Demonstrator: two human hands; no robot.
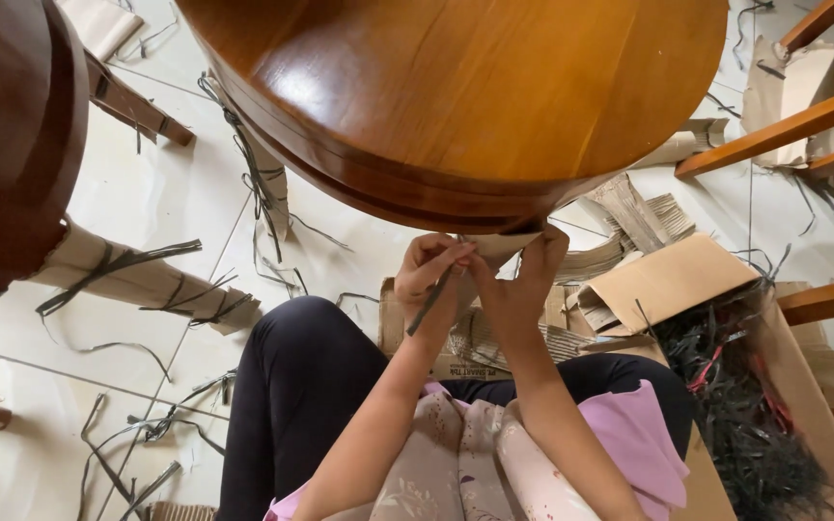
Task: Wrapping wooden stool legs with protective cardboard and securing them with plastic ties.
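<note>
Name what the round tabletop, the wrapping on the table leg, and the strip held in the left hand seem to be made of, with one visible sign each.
Round tabletop: likely varnished wood; grain lines and glossy reflections show.
Leg wrapping: probably corrugated cardboard; matte, brown, creased.
Strip in the left hand: apparently dark plastic strapping; thin, flat, stiff, though material is uncertain.

Soft, even daylight; glare streaks the wooden tabletop [456, 87] at upper centre, edges bow, near dark wood at left blurs.

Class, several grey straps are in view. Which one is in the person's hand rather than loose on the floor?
The short grey strap pinched in the left hand, just below the round wooden tabletop's edge; the other straps lie on the floor.
</note>
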